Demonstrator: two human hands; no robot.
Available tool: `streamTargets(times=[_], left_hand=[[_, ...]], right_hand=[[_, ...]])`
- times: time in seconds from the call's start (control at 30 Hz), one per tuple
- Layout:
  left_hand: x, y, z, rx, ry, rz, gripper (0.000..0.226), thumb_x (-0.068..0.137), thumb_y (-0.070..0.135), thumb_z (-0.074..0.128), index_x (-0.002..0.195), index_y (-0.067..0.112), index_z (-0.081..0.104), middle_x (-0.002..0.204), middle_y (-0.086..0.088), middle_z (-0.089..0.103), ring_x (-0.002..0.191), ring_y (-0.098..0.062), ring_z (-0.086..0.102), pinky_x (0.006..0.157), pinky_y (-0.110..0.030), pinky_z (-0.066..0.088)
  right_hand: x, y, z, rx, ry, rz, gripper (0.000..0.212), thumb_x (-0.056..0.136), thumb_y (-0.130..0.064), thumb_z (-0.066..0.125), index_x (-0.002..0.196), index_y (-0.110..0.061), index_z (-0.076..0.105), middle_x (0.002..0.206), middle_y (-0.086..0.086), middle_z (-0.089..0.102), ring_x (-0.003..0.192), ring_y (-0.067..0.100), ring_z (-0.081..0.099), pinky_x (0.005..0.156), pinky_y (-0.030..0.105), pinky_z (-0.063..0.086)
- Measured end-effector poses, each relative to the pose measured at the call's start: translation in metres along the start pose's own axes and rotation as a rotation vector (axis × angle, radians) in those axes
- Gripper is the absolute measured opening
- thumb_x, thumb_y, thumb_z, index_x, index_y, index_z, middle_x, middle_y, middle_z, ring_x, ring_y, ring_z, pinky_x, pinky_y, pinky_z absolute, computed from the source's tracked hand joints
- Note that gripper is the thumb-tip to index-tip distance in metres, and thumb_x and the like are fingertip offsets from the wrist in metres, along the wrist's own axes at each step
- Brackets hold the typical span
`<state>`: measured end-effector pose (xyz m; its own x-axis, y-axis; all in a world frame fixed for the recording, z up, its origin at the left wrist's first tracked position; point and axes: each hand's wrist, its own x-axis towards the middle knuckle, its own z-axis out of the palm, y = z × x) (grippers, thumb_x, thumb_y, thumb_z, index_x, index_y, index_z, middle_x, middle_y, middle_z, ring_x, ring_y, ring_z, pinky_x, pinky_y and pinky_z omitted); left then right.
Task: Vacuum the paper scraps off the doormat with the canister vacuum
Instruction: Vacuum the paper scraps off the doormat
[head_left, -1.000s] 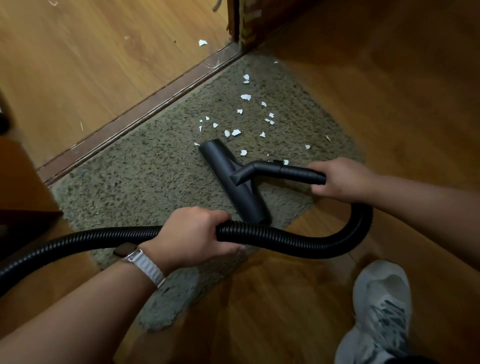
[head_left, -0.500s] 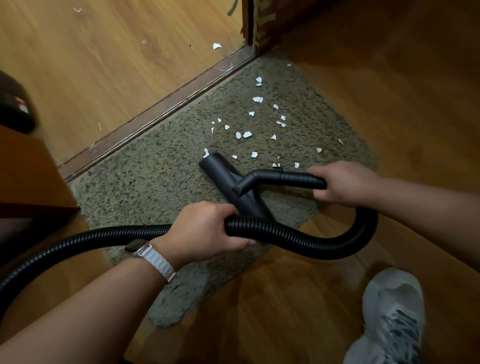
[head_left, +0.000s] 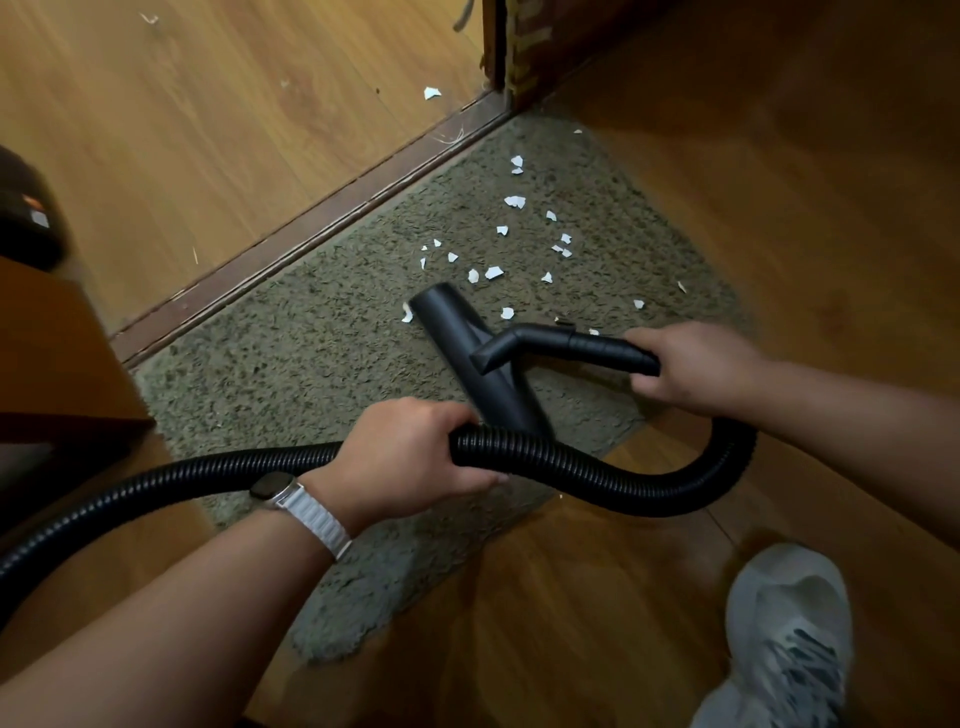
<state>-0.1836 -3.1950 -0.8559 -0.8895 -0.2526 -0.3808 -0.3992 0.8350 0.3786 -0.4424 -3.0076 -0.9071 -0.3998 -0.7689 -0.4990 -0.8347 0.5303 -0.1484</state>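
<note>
Gripping wand (head_left: 597, 351) with right hand (head_left: 696, 366), hose (head_left: 571, 467) with left hand (head_left: 410, 457); nozzle (head_left: 457, 338) needing flat doormat (head_left: 291, 364) contact, slow pass over scraps (head_left: 493, 272)

Illumination: dim, warm indoor light; the brightest zone is the pale floor (head_left: 208, 130) beyond the threshold strip (head_left: 311, 234), upper left; the right side falls off into deep brown shade. Glare: soft sheen on the glossy boards at lower centre; faint highlight along the wand (head_left: 597, 348). Shadows: soft-edged, beneath wand and nozzle (head_left: 467, 343) on the doormat (head_left: 311, 353). Focus: paper scraps (head_left: 493, 272) sharp at centre; hose (head_left: 597, 470) ribs resolved there, softer leftward; dark object (head_left: 26, 218) at the left edge and shoe (head_left: 789, 639) smeared. Distortion: wide-angle; the strip bows slightly; frame edges stretch.
</note>
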Motion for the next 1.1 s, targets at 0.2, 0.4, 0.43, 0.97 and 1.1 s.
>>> streamTargets(times=[0.2, 0.4, 0.43, 0.97, 1.1], left_hand=[[-0.001, -0.006, -0.007, -0.027, 0.011, -0.031, 0.055, 0.069, 0.079, 0.06, 0.09, 0.029, 0.065, 0.07, 0.012, 0.062, 0.068, -0.008, 0.061, 0.066, -0.029, 0.052], [-0.005, -0.015, -0.015, -0.046, 0.06, -0.083, 0.062, 0.064, 0.085, 0.049, 0.093, 0.032, 0.066, 0.067, 0.013, 0.059, 0.065, -0.006, 0.057, 0.061, -0.026, 0.046], [-0.006, -0.016, -0.016, -0.05, 0.066, -0.089, 0.063, 0.064, 0.085, 0.049, 0.094, 0.032, 0.066, 0.068, 0.013, 0.06, 0.066, -0.006, 0.058, 0.062, -0.026, 0.048], [-0.035, -0.039, -0.028, -0.044, 0.134, -0.223, 0.056, 0.067, 0.084, 0.054, 0.083, 0.031, 0.062, 0.066, 0.013, 0.057, 0.065, -0.005, 0.057, 0.059, -0.027, 0.048], [-0.046, -0.044, -0.03, -0.027, 0.11, -0.256, 0.055, 0.068, 0.084, 0.055, 0.087, 0.033, 0.063, 0.068, 0.014, 0.057, 0.068, -0.005, 0.057, 0.061, -0.027, 0.047]], right_hand=[[0.017, -0.005, -0.015, 0.033, 0.048, 0.011, 0.023, 0.086, -0.042, 0.063, 0.106, -0.03, 0.058, 0.078, 0.0, 0.063, 0.074, 0.025, 0.06, 0.055, 0.031, 0.042], [0.042, -0.007, -0.035, 0.148, 0.116, 0.078, 0.02, 0.086, -0.035, 0.066, 0.105, -0.029, 0.062, 0.073, -0.002, 0.061, 0.067, 0.022, 0.057, 0.055, 0.031, 0.042], [0.046, -0.008, -0.037, 0.157, 0.117, 0.084, 0.019, 0.086, -0.034, 0.066, 0.104, -0.029, 0.062, 0.073, -0.002, 0.061, 0.067, 0.022, 0.057, 0.055, 0.031, 0.043], [0.111, -0.087, -0.058, -0.031, 0.046, -0.107, 0.017, 0.087, -0.042, 0.06, 0.099, -0.03, 0.057, 0.08, -0.002, 0.06, 0.076, 0.025, 0.058, 0.057, 0.031, 0.041], [0.116, -0.108, -0.054, -0.079, 0.035, -0.207, 0.018, 0.087, -0.042, 0.059, 0.097, -0.029, 0.055, 0.074, -0.005, 0.053, 0.074, 0.026, 0.055, 0.06, 0.031, 0.04]])
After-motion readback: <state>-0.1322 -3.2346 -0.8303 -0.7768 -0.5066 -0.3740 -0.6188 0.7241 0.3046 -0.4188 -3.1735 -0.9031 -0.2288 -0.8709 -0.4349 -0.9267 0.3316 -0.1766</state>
